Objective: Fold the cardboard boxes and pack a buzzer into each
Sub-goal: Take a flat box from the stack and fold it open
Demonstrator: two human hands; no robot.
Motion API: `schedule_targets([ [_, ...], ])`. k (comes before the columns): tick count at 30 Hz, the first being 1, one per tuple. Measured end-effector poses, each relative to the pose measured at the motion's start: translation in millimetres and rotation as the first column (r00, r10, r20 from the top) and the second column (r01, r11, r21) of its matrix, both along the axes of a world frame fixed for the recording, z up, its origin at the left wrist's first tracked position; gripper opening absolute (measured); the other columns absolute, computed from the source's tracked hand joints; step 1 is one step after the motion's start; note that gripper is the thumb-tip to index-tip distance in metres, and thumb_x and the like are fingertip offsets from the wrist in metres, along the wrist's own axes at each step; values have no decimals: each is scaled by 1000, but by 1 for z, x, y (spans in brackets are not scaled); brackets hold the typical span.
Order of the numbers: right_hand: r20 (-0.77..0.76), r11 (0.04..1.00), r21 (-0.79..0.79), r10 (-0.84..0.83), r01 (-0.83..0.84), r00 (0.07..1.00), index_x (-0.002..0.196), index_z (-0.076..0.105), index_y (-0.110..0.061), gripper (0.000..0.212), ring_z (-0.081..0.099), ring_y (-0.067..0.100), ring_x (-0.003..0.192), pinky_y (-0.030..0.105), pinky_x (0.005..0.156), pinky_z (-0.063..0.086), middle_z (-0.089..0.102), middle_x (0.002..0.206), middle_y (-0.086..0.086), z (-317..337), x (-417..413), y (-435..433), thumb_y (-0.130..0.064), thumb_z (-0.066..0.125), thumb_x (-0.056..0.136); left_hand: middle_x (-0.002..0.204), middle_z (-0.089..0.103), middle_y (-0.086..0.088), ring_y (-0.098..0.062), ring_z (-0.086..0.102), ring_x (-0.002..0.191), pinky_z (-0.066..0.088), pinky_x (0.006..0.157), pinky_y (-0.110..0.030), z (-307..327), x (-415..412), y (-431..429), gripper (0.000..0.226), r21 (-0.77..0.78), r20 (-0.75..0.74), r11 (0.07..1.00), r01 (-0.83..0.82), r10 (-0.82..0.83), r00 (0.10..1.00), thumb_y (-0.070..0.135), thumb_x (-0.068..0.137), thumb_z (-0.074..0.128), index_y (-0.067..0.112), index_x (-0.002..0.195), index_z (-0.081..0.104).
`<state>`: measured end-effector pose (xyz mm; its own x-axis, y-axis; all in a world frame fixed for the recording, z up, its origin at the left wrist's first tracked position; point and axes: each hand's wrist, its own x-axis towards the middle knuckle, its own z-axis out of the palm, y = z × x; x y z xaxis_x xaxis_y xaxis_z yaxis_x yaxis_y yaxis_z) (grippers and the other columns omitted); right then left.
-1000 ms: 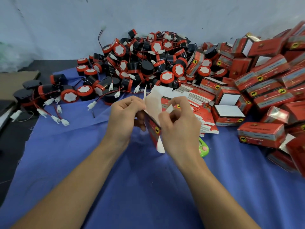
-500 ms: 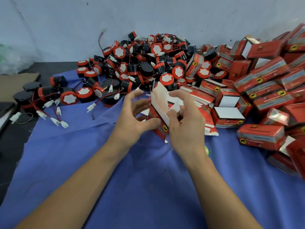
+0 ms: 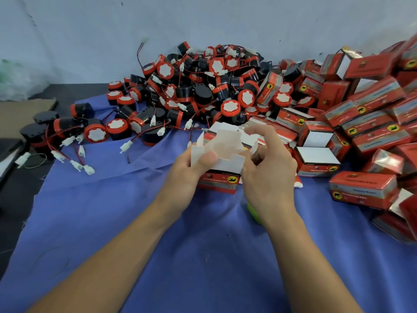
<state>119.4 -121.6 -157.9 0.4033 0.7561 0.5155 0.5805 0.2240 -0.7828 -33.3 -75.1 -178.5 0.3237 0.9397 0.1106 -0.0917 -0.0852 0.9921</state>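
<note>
Hands: left hand (image 3: pixel 187 170) grips the left end of a half-folded box, thumb pressed on a white flap. Right hand (image 3: pixel 268 177) holds the right end, thumb at the flap's edge, forefinger lifted and bent above it.
Cloth: blue cloth (image 3: pixel 203 256) covers most of the table, up to the pale wall (image 3: pixel 203 19).
Box pile: folded red boxes (image 3: pixel 372 114) are heaped along the right side, just beside the right hand. Two near it stand open, white inside.
Buzzer heap: black-and-red buzzers (image 3: pixel 203 86) with tangled wires and white plugs are banked against the wall behind the hands. Some are strewn out to the left.
Flat stack: unfolded boxes (image 3: pixel 270 129) lie just behind the hands.
Held box: box (image 3: pixel 222 180) sits low over the cloth with its red printed side facing the person and white flaps up.
Green thing: green object (image 3: pixel 253 211), mostly hidden under the right wrist; cannot tell what it is.
Edges: the cloth's left edge runs diagonally, with dark table (image 3: pixel 13 211) beyond it.
Room: plain cloth lies under and between the forearms.
</note>
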Motion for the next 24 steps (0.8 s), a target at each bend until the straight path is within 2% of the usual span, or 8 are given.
schedule_targets([
  [3, -76, 995, -100, -11, 3, 997, 108, 59, -37, 32, 47, 9, 54, 18, 52, 33, 51, 55, -14, -6, -2, 4, -11, 52, 90, 105, 80, 2, -10, 74, 95, 55, 75, -23, -1, 8, -2, 42, -115, 18, 989, -92, 95, 995, 46, 79, 70, 22, 114, 75],
  [7, -212, 986, -156, 27, -61, 977, 98, 65, -34, 17, 49, 5, 59, 24, 57, 36, 57, 65, -15, -10, -5, 8, -27, 50, 94, 102, 80, 0, -13, 74, 91, 55, 75, -28, -2, 8, 1, 26, -145, 6, 976, -162, 164, 986, 24, 88, 74, 18, 113, 71],
  [9, -386, 981, -118, 99, -155, 917, 100, 70, -34, 25, 63, 2, 76, 27, 68, 50, 71, 82, -15, -8, -6, 8, -40, 46, 95, 102, 79, -2, -17, 74, 93, 57, 77, -31, -5, 7, 1, 32, -144, -19, 973, -177, 177, 984, 20, 79, 73, 18, 111, 71],
  [11, -552, 970, -88, 143, -228, 821, 103, 74, -36, 36, 72, 8, 91, 27, 75, 58, 78, 96, -7, -7, -3, 8, -50, 41, 99, 100, 80, 0, -19, 75, 95, 57, 77, -34, -7, 7, 2, 30, -135, -36, 973, -189, 185, 982, 12, 79, 71, 21, 107, 71],
  [13, -629, 949, -88, 181, -301, 756, 98, 79, -31, 40, 76, 18, 90, 29, 75, 62, 79, 93, 3, -7, 1, 8, -46, 42, 102, 97, 80, 3, -14, 75, 89, 54, 72, -30, -7, 6, 2, 31, -122, -37, 975, -185, 182, 983, 12, 78, 70, 25, 106, 71],
  [17, -628, 839, -192, 293, -508, 721, 95, 81, -18, 26, 71, 38, 104, 58, 96, 55, 79, 100, 11, -11, 3, 11, -29, 58, 92, 94, 80, 5, -8, 75, 82, 54, 63, -18, -5, 5, -1, 32, -108, -4, 979, -176, 176, 984, 13, 75, 67, 29, 102, 73],
  [22, -539, 825, -190, 366, -532, 759, 105, 81, -25, 30, 73, 33, 105, 60, 96, 55, 79, 105, 4, -13, 2, 11, -12, 56, 93, 94, 80, 1, -9, 74, 82, 55, 64, -19, -3, 6, -5, 31, -81, 41, 994, -75, 78, 996, 16, 76, 61, 31, 97, 79],
  [24, -530, 848, -182, 342, -498, 776, 103, 81, -24, 34, 72, 34, 104, 60, 95, 56, 80, 103, 4, -15, 1, 11, -5, 55, 94, 99, 79, -2, -12, 73, 89, 56, 71, -23, -3, 6, -5, 31, -84, 142, 996, -15, 27, 990, 19, 85, 55, 28, 102, 79],
])
